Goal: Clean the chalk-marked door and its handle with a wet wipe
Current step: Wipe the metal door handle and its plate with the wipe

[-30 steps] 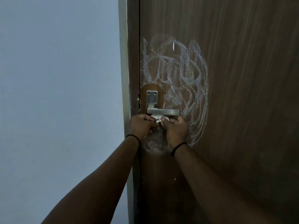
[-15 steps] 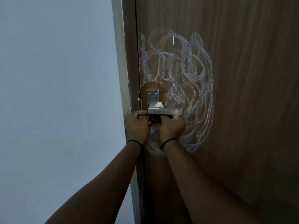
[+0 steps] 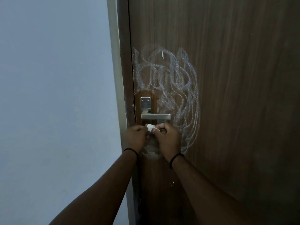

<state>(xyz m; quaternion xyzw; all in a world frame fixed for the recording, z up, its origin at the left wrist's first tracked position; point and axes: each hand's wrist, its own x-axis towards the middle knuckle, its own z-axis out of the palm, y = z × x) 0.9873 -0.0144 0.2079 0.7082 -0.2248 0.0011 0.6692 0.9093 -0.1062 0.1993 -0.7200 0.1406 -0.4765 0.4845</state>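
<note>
Fingers [image 3: 159, 127] of both fists pinch the wet wipe [image 3: 150, 127] just below the handle [image 3: 155, 117]

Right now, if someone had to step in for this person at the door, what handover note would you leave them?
Left hand and right hand: both closed on the small white wet wipe, held between them just under the lever of the door handle.
Door: chalk scribble covers the area above and right of the handle, reaching down past the right hand.
Done: a patch around the handle's back plate looks free of chalk; a smeared spot sits below the hands.
Left: nearly all the scribble, the smear, and probably the rest of the handle.
</note>
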